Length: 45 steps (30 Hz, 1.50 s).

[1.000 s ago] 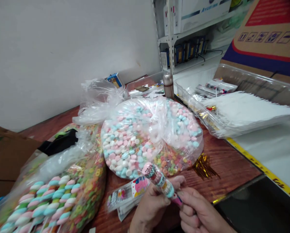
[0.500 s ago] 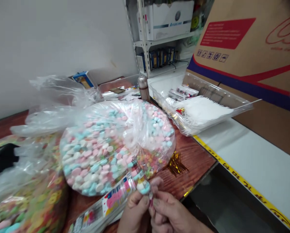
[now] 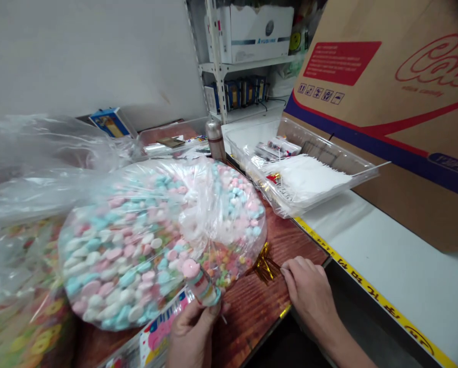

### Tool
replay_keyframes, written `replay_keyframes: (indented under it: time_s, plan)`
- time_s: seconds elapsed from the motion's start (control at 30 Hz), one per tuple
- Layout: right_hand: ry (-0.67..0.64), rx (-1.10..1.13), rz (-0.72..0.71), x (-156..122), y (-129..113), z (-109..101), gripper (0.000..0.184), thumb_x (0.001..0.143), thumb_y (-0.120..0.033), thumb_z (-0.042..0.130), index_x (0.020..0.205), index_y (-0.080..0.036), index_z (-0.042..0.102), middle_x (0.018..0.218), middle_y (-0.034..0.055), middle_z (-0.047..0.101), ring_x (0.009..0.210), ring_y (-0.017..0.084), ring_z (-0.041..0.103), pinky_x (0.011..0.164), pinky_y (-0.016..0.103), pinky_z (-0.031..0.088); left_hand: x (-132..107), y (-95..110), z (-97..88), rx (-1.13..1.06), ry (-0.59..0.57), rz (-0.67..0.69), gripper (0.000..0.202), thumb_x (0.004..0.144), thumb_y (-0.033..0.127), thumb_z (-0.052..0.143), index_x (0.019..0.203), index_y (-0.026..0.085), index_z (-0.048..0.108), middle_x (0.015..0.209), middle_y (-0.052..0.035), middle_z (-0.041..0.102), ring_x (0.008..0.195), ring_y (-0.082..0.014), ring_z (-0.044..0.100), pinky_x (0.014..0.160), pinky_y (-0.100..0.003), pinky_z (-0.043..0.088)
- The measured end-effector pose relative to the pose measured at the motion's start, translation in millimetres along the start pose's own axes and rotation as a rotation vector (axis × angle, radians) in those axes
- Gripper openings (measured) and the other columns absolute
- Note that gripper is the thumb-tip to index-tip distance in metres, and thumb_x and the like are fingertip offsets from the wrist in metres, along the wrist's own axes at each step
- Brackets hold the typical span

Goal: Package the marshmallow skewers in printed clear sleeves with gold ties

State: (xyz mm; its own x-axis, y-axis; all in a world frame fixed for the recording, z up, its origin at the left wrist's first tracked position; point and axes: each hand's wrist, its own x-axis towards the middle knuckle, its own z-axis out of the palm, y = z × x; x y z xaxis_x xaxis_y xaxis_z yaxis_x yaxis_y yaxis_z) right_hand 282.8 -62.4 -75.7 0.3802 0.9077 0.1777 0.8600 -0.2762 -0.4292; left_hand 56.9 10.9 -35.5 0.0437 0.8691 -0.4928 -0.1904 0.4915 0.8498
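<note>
My left hand (image 3: 192, 332) grips a small candy skewer (image 3: 201, 285) in clear wrap, tilted, with a pink piece at its top and layered pastel pieces below. A bit of thin white stick pokes out beneath the fingers. My right hand (image 3: 309, 291) is at the table edge, its fingertips pinched at the right end of a bundle of gold twist ties (image 3: 265, 266). Behind the skewer spreads a large clear bag of pastel marshmallow candies (image 3: 125, 255). Under my left hand lies a pack of printed plastic sleeves (image 3: 155, 332), partly covered.
Another bag of gummy candies (image 3: 25, 317) fills the left. A clear tray (image 3: 290, 207) holds white sticks (image 3: 309, 174). A metallic bottle (image 3: 215, 140) stands behind the marshmallow bag. A large cardboard box (image 3: 366, 107) rises at right, beyond yellow tape (image 3: 351, 268).
My hands have parted. The left keeps the candy skewer and has moved left, while the right has let go of it and reached right to the gold twist ties. The view has shifted slightly.
</note>
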Motion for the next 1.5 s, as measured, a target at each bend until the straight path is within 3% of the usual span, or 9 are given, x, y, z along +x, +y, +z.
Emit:
replay_keyframes:
  time_s: [0.2, 0.3, 0.5, 0.6, 0.77, 1.0, 1.23, 1.33, 1.5]
  plan:
    - [0.042, 0.156, 0.002, 5, -6, -7, 0.021, 0.098, -0.025, 0.043, 0.086, -0.021, 0.059, 0.083, 0.004, 0.063, 0.08, 0.02, 0.057, 0.076, 0.034, 0.035, 4, 1, -10.2, 0.16, 0.009, 0.096, 0.035, 0.051, 0.047, 0.086, 0.068, 0.017, 0.077, 0.066, -0.0052, 0.073, 0.067, -0.0202, 0.064, 0.066, -0.026, 0.051]
    - [0.037, 0.225, -0.003, 4, -4, -7, 0.019, 0.097, -0.026, 0.045, 0.085, -0.023, 0.059, 0.084, 0.002, 0.064, 0.08, 0.019, 0.058, 0.076, 0.033, 0.036, 2, 3, -11.1, 0.221, -0.018, 0.145, 0.035, 0.059, 0.049, 0.081, 0.076, 0.019, 0.077, 0.074, -0.0044, 0.074, 0.075, -0.022, 0.064, 0.071, -0.027, 0.05]
    - [0.038, 0.353, 0.029, 4, -2, -5, 0.019, 0.098, -0.028, 0.044, 0.087, -0.023, 0.059, 0.085, 0.003, 0.064, 0.082, 0.02, 0.059, 0.076, 0.033, 0.039, -8, 14, -6.2, 0.304, 0.03, 0.25, 0.035, 0.06, 0.051, 0.08, 0.077, 0.02, 0.076, 0.078, -0.0037, 0.073, 0.085, -0.0259, 0.062, 0.079, -0.028, 0.048]
    - [0.022, 0.345, 0.021, 5, 1, -6, 0.019, 0.097, -0.026, 0.045, 0.087, -0.022, 0.06, 0.086, 0.0031, 0.064, 0.084, 0.02, 0.059, 0.077, 0.033, 0.038, -8, 16, -8.5, 0.339, -0.002, 0.266, 0.032, 0.066, 0.049, 0.077, 0.082, 0.021, 0.077, 0.082, -0.0037, 0.073, 0.088, -0.0262, 0.061, 0.084, -0.029, 0.045]
    - [-0.023, 0.254, -0.052, 7, -1, -7, 0.016, 0.094, -0.023, 0.052, 0.105, -0.025, 0.063, 0.097, 0.0035, 0.066, 0.093, 0.021, 0.058, 0.08, 0.035, 0.036, -6, 13, -11.1, 0.368, -0.003, 0.293, 0.027, 0.067, 0.046, 0.077, 0.082, 0.023, 0.078, 0.084, -0.0016, 0.073, 0.089, -0.025, 0.06, 0.085, -0.027, 0.043]
    - [0.002, 0.252, -0.056, 11, -7, 3, 0.015, 0.091, -0.02, 0.053, 0.085, -0.023, 0.065, 0.086, 0.0036, 0.062, 0.086, 0.022, 0.057, 0.077, 0.036, 0.036, -2, 6, -22.0, 0.498, -0.068, 0.309, 0.028, 0.074, 0.046, 0.071, 0.083, 0.021, 0.076, 0.08, -0.0014, 0.071, 0.08, -0.0215, 0.06, 0.077, -0.026, 0.045]
    - [0.046, 0.396, -0.059, 13, -5, -4, 0.014, 0.094, -0.024, 0.051, 0.086, -0.025, 0.064, 0.092, 0.0024, 0.067, 0.092, 0.021, 0.06, 0.08, 0.035, 0.042, 1, 1, -25.5, 0.551, -0.087, 0.334, 0.028, 0.08, 0.045, 0.065, 0.093, 0.022, 0.074, 0.088, -0.0008, 0.071, 0.086, -0.0206, 0.061, 0.078, -0.025, 0.046]
    - [0.054, 0.438, -0.066, 13, -6, -4, 0.013, 0.093, -0.024, 0.053, 0.086, -0.025, 0.064, 0.092, 0.0016, 0.068, 0.091, 0.021, 0.061, 0.082, 0.035, 0.043, -3, 3, -23.1, 0.589, -0.093, 0.354, 0.029, 0.081, 0.046, 0.063, 0.094, 0.021, 0.073, 0.083, -0.0011, 0.07, 0.08, -0.0199, 0.06, 0.073, -0.025, 0.047]
    - [0.098, 0.487, -0.079, 12, -11, 1, 0.013, 0.092, -0.021, 0.052, 0.092, -0.026, 0.064, 0.097, 0.0026, 0.069, 0.094, 0.021, 0.061, 0.085, 0.037, 0.044, -5, 13, -23.0, 0.692, -0.087, 0.417, 0.028, 0.083, 0.043, 0.062, 0.097, 0.02, 0.072, 0.088, -0.0031, 0.07, 0.086, -0.0218, 0.062, 0.079, -0.028, 0.048]
